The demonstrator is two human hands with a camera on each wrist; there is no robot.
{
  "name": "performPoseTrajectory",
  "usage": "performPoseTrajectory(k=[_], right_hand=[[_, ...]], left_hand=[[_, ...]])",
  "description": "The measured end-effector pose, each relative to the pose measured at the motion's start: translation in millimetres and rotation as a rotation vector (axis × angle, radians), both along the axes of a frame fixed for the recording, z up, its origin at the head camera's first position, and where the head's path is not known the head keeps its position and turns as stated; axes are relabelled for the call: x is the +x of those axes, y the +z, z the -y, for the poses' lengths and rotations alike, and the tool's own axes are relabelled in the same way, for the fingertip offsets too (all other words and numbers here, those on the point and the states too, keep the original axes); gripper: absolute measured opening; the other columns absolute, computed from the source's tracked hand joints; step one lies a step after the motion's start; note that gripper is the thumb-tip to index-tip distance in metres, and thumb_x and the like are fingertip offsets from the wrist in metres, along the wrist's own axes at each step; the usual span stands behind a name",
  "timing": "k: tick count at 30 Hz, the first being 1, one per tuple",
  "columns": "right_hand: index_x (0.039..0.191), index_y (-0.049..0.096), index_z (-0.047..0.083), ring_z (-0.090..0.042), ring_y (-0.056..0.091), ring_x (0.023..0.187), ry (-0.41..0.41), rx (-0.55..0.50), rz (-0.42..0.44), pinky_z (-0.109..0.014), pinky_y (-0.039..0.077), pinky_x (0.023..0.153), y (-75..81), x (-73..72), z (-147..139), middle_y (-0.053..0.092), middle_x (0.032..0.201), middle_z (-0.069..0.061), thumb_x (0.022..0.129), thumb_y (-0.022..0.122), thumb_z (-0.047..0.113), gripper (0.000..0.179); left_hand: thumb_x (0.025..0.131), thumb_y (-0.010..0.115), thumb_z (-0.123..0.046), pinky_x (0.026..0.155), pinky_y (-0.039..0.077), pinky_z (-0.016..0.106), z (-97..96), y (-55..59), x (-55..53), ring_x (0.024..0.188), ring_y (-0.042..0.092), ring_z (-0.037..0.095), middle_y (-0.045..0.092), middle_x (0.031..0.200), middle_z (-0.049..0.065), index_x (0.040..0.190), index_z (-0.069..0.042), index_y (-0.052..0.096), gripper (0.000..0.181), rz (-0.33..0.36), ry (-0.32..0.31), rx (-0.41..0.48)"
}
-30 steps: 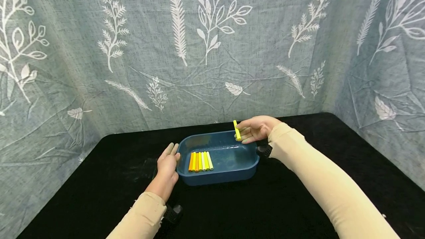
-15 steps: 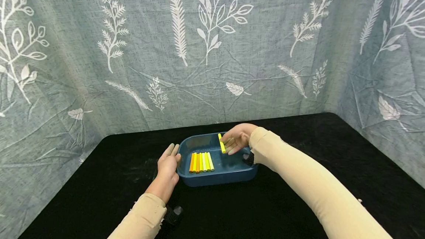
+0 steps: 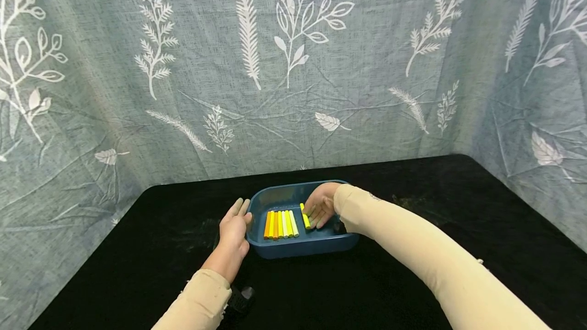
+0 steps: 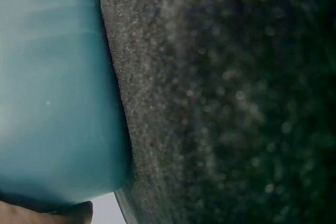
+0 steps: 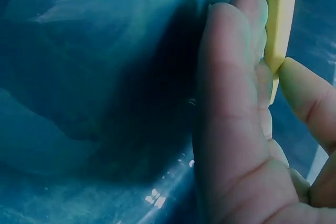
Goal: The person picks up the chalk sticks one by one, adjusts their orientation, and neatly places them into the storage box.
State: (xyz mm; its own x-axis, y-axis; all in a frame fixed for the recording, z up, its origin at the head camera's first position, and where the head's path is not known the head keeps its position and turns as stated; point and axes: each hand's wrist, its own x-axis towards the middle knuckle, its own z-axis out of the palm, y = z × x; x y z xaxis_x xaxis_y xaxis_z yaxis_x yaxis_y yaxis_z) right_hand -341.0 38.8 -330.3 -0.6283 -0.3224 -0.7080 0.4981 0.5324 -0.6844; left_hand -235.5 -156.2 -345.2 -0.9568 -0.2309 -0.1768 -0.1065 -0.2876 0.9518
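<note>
My right hand (image 3: 319, 207) reaches down inside the blue plastic tray (image 3: 302, 248) and pinches a yellow chalk stick (image 3: 304, 218) between thumb and fingers. The right wrist view shows this chalk stick (image 5: 281, 19) upright between the thumb and fingertips. A row of chalk sticks (image 3: 281, 225), orange, yellow and pale, lies side by side in the tray's left half, with a gap between it and the held one. My left hand (image 3: 233, 230) rests against the tray's left end, fingers fairly straight. The left wrist view shows the tray's outer wall (image 4: 63, 103) and a bit of a finger.
The tray stands on a table covered in black cloth (image 3: 302, 294). A grey-green curtain (image 3: 275, 136) with white leaf prints hangs behind the table and along both sides.
My right hand has carried the yellow chalk stick left and down, from above the tray's far right rim to inside the tray near the row. The left hand stays at the tray's end.
</note>
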Motion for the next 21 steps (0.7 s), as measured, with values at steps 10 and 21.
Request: performPoseTrajectory(k=[10, 21], right_hand=[[0.132, 0.049, -0.013, -0.034, 0.062, 0.112, 0.039, -0.017, -0.018, -0.038, 0.054, 0.092, -2.9, 5.1, 2.8, 0.064, 0.111, -0.027, 0.098, 0.054, 0.003, 0.038], [0.132, 0.048, -0.014, -0.035, 0.062, 0.11, 0.036, -0.037, 0.002, -0.038, 0.054, 0.092, -5.7, 5.3, 7.0, 0.065, 0.108, -0.027, 0.099, 0.053, 0.002, 0.037]], left_hand=[[0.102, 0.031, 0.006, 0.118, 0.021, 0.04, -2.0, 1.7, 2.0, 0.147, 0.011, 0.029, 0.014, 0.161, 0.012, 0.157, -0.007, 0.008, 0.061, -0.009, -0.003, -0.002], [0.102, 0.03, 0.008, 0.119, 0.017, 0.04, -2.3, 0.3, -0.9, 0.147, 0.01, 0.027, 0.014, 0.16, 0.013, 0.156, -0.007, 0.007, 0.061, -0.005, -0.006, -0.009]])
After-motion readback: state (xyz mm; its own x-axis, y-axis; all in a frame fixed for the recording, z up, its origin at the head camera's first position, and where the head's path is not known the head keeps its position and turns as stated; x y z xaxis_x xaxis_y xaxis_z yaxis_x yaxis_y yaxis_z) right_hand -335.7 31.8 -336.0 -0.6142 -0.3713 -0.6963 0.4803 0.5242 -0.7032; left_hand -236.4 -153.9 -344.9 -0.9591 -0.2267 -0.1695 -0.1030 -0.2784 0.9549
